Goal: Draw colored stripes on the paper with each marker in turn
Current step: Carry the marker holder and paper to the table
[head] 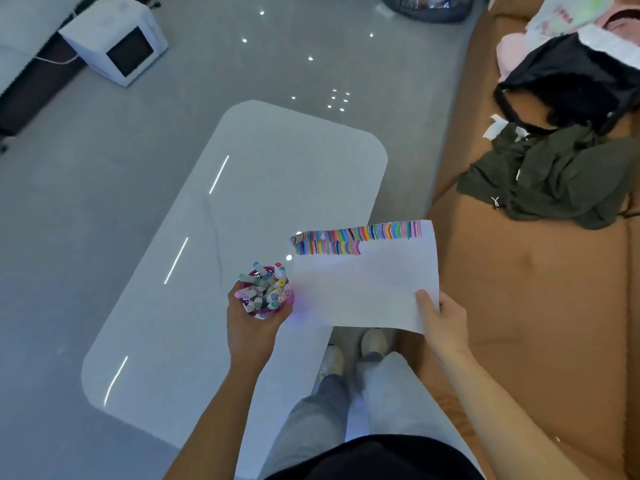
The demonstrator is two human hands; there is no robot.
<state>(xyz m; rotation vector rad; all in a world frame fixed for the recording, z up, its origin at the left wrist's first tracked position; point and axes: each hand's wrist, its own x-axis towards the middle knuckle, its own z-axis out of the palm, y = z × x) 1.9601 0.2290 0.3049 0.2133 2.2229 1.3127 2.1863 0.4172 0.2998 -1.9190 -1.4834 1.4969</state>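
A white sheet of paper (367, 285) with two rows of coloured stripes along its far edge is held above the near right corner of the white table (242, 202). My right hand (441, 322) pinches the paper's near right corner, thumb on top. My left hand (251, 322) grips a pink cup (268, 303) from below, over the table's near edge. The cup is packed with several markers (265, 289), caps up. The cup sits just left of the paper.
A brown sofa (536, 306) runs along the right, with a dark green garment (547, 181) and a black bag (568, 84) on it. A white box-shaped appliance (117, 39) stands on the grey floor at far left. My legs and shoes (349, 355) stand between table and sofa.
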